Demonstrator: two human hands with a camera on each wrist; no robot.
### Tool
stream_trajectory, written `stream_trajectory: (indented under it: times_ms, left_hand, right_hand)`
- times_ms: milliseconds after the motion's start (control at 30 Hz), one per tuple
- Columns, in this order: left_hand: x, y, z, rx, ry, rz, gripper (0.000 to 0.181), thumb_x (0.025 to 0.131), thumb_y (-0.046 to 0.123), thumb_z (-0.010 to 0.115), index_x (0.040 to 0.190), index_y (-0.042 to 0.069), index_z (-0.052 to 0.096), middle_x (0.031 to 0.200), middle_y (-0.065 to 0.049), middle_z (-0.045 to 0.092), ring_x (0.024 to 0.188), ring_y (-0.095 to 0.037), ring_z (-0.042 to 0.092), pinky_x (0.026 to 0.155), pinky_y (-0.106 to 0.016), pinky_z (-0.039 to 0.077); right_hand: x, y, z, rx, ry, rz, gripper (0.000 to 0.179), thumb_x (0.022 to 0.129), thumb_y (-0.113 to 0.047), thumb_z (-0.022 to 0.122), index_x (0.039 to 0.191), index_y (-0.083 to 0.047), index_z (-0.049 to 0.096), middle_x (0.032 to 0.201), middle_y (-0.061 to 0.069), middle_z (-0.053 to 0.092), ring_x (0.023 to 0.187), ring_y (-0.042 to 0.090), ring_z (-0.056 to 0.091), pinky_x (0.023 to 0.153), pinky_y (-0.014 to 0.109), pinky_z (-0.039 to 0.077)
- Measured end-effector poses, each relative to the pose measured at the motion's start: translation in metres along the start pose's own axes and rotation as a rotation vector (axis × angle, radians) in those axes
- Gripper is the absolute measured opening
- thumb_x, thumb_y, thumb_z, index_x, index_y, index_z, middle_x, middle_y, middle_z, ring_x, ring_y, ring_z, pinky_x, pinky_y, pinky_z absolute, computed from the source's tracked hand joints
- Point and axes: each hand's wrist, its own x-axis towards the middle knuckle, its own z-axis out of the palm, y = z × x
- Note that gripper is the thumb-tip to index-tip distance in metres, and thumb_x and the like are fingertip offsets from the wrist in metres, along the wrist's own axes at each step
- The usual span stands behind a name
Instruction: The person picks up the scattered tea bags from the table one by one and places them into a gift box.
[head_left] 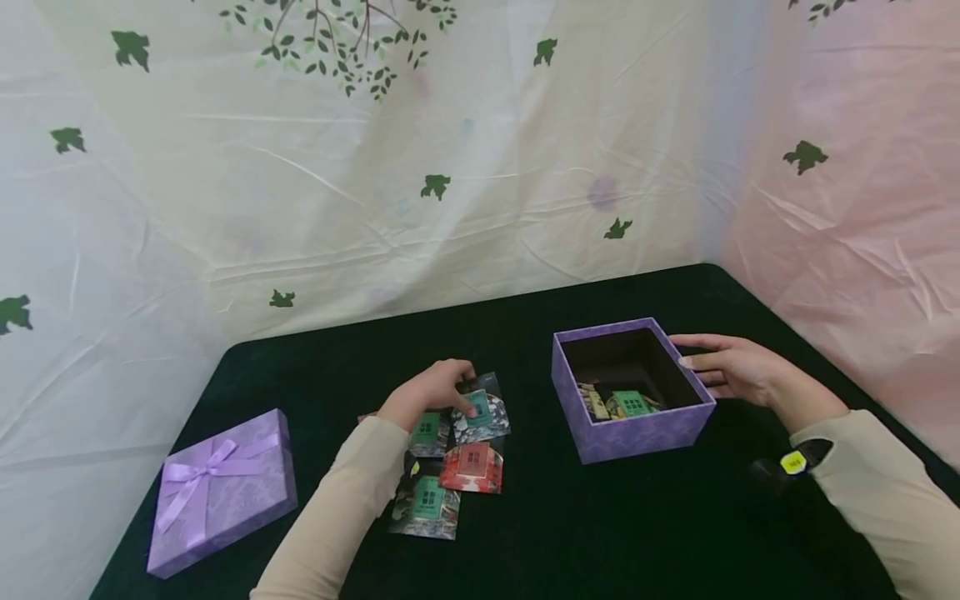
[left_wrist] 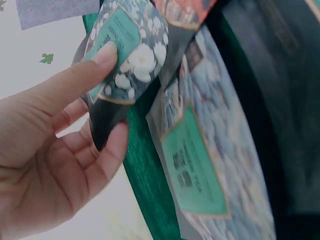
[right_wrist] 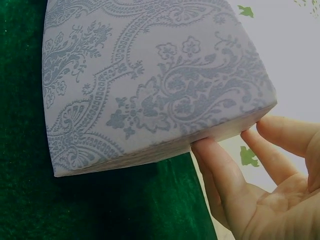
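Note:
My left hand [head_left: 427, 392] pinches a tea sachet [head_left: 483, 421] with a green label and white blossom print. In the left wrist view, the thumb lies on the sachet's front and the fingers are behind it. Around that hand lie a red sachet [head_left: 472, 468] and further green-labelled sachets [head_left: 427, 502], partly overlapping. My right hand [head_left: 738, 371] touches the right wall of an open purple box [head_left: 637, 439], its fingers extended. Inside the box are a green-labelled sachet [head_left: 630, 403] and a yellowish one [head_left: 592, 402]. In the right wrist view, fingertips meet the edge of the patterned box wall [right_wrist: 150, 90].
A purple lid [head_left: 225, 492] with a ribbon bow lies at the left of the dark green tabletop [head_left: 540, 533]. A pale cloth backdrop [head_left: 480, 150] with leaf prints stands behind and on both sides. A dark object with a yellow face [head_left: 793, 462] is by the right wrist.

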Motion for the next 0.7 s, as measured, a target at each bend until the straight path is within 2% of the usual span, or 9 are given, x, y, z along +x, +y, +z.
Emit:
stream_trajectory:
  times_ms: [233,367,467,700]
  left_hand:
    - [-0.008,-0.006,-0.003,-0.083,-0.002,0.014,0.032,0.081,0.013,0.076,0.107,0.011,0.059,0.115,-0.013,0.06,0.099,-0.023,0.056,0.08,-0.037,0.051]
    - [-0.014,-0.007,-0.007,-0.186,-0.028,-0.006,0.031,0.083,0.007,0.072,0.109,0.007,0.057,0.118,-0.018,0.059,0.097,-0.024,0.059,0.074,-0.035,0.055]
    - [-0.016,-0.009,-0.009,-0.26,-0.054,-0.011,0.031,0.084,0.004,0.07,0.111,0.004,0.056,0.114,-0.019,0.06,0.092,-0.023,0.061,0.072,-0.035,0.056]
    - [-0.019,-0.016,0.0,-0.389,-0.062,-0.057,0.029,0.084,0.001,0.068,0.111,0.002,0.056,0.104,-0.016,0.063,0.087,-0.021,0.064,0.073,-0.035,0.057]
  right_hand:
    - [-0.002,-0.001,0.002,0.004,0.005,-0.002,0.024,0.095,-0.019,0.057,0.106,-0.04,0.058,0.098,-0.007,0.07,0.092,0.016,0.067,0.081,0.035,0.055]
    - [-0.001,0.0,0.001,0.009,0.006,0.002,0.023,0.095,-0.019,0.057,0.105,-0.041,0.059,0.098,-0.008,0.069,0.092,0.015,0.067,0.081,0.035,0.055]
    - [-0.001,0.001,0.0,0.014,0.008,0.004,0.023,0.096,-0.02,0.057,0.103,-0.041,0.06,0.098,-0.008,0.069,0.092,0.015,0.067,0.081,0.035,0.055]
    - [-0.002,0.001,0.001,0.022,0.005,0.006,0.025,0.096,-0.019,0.057,0.101,-0.043,0.062,0.098,-0.008,0.069,0.092,0.015,0.067,0.081,0.034,0.055]
